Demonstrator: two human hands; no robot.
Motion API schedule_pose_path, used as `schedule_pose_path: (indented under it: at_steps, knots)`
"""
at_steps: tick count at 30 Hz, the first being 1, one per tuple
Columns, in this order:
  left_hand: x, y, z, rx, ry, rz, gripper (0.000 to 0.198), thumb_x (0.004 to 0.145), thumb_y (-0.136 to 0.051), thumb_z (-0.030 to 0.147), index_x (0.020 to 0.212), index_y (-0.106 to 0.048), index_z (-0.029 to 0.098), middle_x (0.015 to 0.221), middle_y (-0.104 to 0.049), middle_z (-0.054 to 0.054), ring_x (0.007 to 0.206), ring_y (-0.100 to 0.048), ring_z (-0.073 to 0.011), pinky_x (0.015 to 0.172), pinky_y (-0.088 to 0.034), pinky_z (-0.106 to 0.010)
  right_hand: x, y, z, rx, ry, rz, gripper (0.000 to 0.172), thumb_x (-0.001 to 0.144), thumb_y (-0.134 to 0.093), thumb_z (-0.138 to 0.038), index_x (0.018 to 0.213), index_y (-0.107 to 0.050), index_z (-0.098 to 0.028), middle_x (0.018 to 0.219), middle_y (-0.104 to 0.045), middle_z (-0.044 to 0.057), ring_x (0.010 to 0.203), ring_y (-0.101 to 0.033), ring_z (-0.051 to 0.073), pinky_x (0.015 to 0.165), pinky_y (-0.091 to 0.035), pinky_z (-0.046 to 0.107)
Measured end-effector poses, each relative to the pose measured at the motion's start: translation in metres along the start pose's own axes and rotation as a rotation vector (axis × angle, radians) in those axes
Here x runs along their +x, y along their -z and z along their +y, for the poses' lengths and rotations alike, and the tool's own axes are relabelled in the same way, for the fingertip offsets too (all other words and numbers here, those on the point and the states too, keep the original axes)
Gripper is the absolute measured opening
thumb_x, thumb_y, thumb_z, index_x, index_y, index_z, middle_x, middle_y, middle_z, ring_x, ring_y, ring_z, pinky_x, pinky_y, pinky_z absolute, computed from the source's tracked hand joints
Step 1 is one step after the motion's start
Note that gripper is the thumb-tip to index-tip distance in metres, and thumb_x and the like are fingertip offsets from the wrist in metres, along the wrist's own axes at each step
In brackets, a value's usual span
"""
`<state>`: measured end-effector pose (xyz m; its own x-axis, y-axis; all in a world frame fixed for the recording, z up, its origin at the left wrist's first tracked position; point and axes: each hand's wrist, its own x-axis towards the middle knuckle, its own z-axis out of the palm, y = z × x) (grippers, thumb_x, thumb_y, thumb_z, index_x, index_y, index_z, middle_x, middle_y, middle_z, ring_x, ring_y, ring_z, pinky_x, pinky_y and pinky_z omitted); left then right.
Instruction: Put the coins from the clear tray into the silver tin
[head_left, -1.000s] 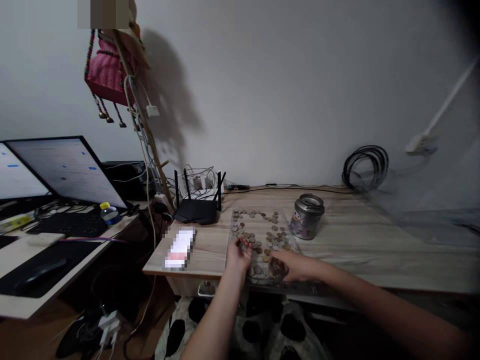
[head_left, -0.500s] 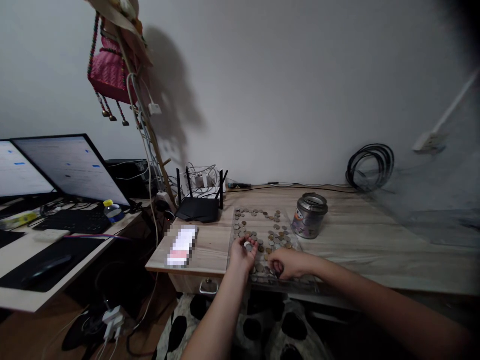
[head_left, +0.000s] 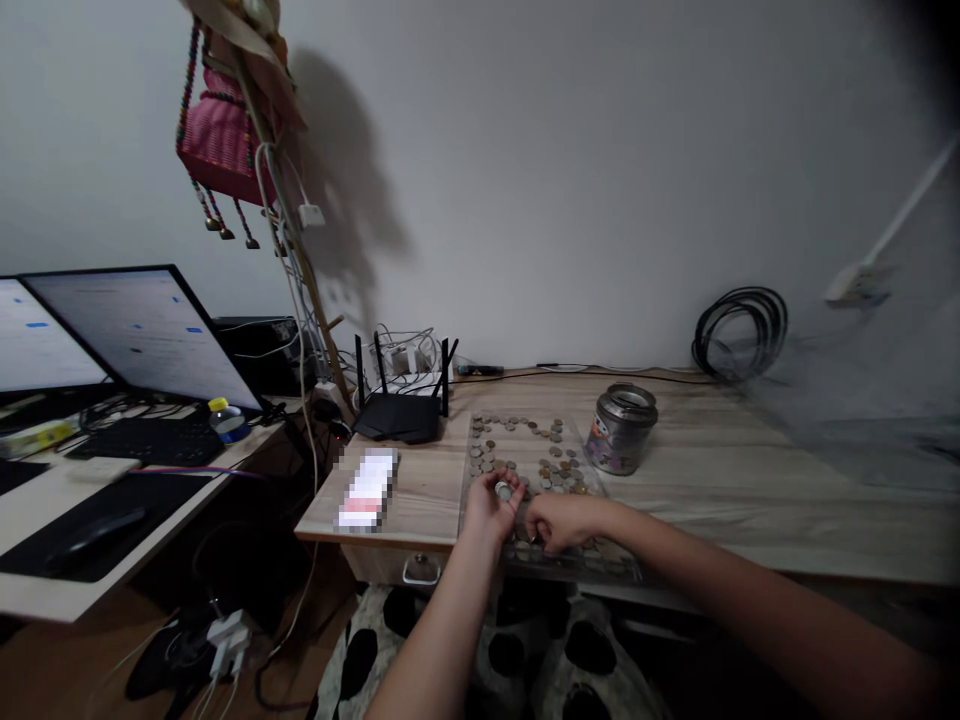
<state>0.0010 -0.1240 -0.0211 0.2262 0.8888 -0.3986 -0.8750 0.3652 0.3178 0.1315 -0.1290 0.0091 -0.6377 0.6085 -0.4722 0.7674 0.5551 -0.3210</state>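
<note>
Silvery coins (head_left: 504,491) rest in my left hand (head_left: 489,508), its fingers curled around them, palm up over the near part of a clear plastic tray (head_left: 517,452). Close by on the right, my right hand (head_left: 564,520) is closed with its fingertips pointing down at the tray. Whatever those fingertips pinch is too small to make out. Many loose coins (head_left: 553,475), silver and some brassy, lie spread over the tray, partly hidden by both hands. Just right of the tray stands a round metal tin (head_left: 621,430) with a cartoon print and a lid.
A lit phone (head_left: 369,488) lies left of the tray, with a black router (head_left: 399,415) behind it. Coiled black cable (head_left: 741,333) leans by the wall at the right. A separate desk on the left holds monitors (head_left: 142,335) and a small bottle (head_left: 227,420).
My right hand has shifted slightly left, nearer my left hand. The left hand has turned a little and still holds its coins.
</note>
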Motion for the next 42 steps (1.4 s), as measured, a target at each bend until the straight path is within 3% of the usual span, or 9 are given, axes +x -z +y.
schedule_pose_path:
  at_steps: [7,12,16,20,22,26,29,34,42]
  knots:
    - [0.001,0.001,0.001,0.015,0.019,-0.016,0.010,0.070,-0.040,0.009,0.066,-0.049,0.013,0.059,-0.051,-0.002,0.057,-0.053,-0.0101,0.060,-0.049,-0.026,0.006,0.010,-0.001,-0.060,0.024,-0.088,0.009,0.053,-0.061,-0.021,0.058,-0.062,-0.014,0.043,-0.044,-0.006,0.044,-0.038,0.007,0.048,-0.030,0.020]
    - [0.003,0.001,-0.001,0.037,0.064,-0.001,0.010,0.071,-0.039,0.013,0.069,-0.049,0.013,0.066,-0.054,-0.006,0.065,-0.057,-0.0146,0.058,-0.048,-0.028,-0.005,0.036,0.000,-0.026,0.010,0.152,0.021,0.068,-0.049,-0.025,0.076,-0.064,-0.012,0.058,-0.054,-0.002,0.051,-0.040,0.008,0.049,-0.030,0.020]
    - [0.001,-0.001,-0.002,0.002,0.133,-0.044,0.014,0.074,-0.037,0.015,0.070,-0.050,0.012,0.070,-0.056,-0.009,0.068,-0.059,-0.0163,0.060,-0.050,-0.031,-0.013,0.063,-0.006,0.143,0.023,0.393,0.023,0.068,-0.049,-0.023,0.081,-0.064,-0.012,0.065,-0.060,0.001,0.057,-0.048,0.010,0.052,-0.034,0.020]
    - [-0.001,-0.002,0.000,-0.046,0.134,-0.040,0.016,0.076,-0.036,0.013,0.074,-0.052,0.010,0.071,-0.057,-0.009,0.069,-0.060,-0.0153,0.060,-0.051,-0.028,-0.021,0.064,0.000,0.158,-0.008,0.505,0.022,0.067,-0.047,-0.021,0.076,-0.065,-0.012,0.063,-0.061,0.003,0.057,-0.050,0.011,0.052,-0.035,0.020]
    - [-0.001,-0.002,0.001,-0.048,0.118,-0.021,0.016,0.076,-0.037,0.012,0.074,-0.052,0.010,0.069,-0.057,-0.008,0.066,-0.059,-0.0137,0.059,-0.050,-0.026,-0.026,0.049,0.010,0.098,-0.057,0.436,0.020,0.061,-0.053,-0.022,0.075,-0.065,-0.013,0.061,-0.060,0.002,0.055,-0.049,0.011,0.051,-0.034,0.021]
    - [0.000,-0.001,0.000,-0.060,0.099,-0.002,0.011,0.071,-0.041,0.008,0.072,-0.052,0.010,0.065,-0.055,-0.006,0.059,-0.057,-0.0104,0.055,-0.049,-0.022,-0.037,0.006,0.025,0.022,-0.024,0.193,0.044,0.046,-0.062,-0.018,0.090,-0.062,-0.016,0.076,-0.061,0.001,0.061,-0.049,0.012,0.052,-0.034,0.020]
    - [-0.001,0.000,-0.002,-0.060,0.097,0.002,0.012,0.069,-0.042,0.006,0.073,-0.052,0.010,0.063,-0.054,-0.006,0.056,-0.055,-0.0099,0.053,-0.048,-0.021,-0.042,-0.011,0.025,0.019,0.050,0.225,0.034,0.052,-0.055,-0.014,0.085,-0.061,-0.016,0.078,-0.060,0.001,0.064,-0.049,0.012,0.055,-0.035,0.020]
    - [-0.002,-0.001,-0.001,-0.034,0.079,-0.026,0.012,0.070,-0.042,0.007,0.074,-0.054,0.009,0.064,-0.054,-0.006,0.057,-0.055,-0.0100,0.054,-0.048,-0.021,-0.032,-0.010,0.023,-0.020,0.014,0.170,0.035,0.048,-0.056,-0.012,0.082,-0.062,-0.017,0.073,-0.060,0.000,0.062,-0.049,0.012,0.054,-0.034,0.020]
    - [-0.003,-0.001,-0.001,-0.005,0.064,-0.024,0.013,0.071,-0.042,0.008,0.073,-0.054,0.009,0.065,-0.053,-0.006,0.058,-0.055,-0.0094,0.055,-0.048,-0.020,-0.029,-0.010,0.028,-0.130,-0.133,0.136,0.018,0.046,-0.058,-0.014,0.064,-0.061,-0.017,0.058,-0.056,-0.003,0.052,-0.046,0.010,0.050,-0.031,0.021]
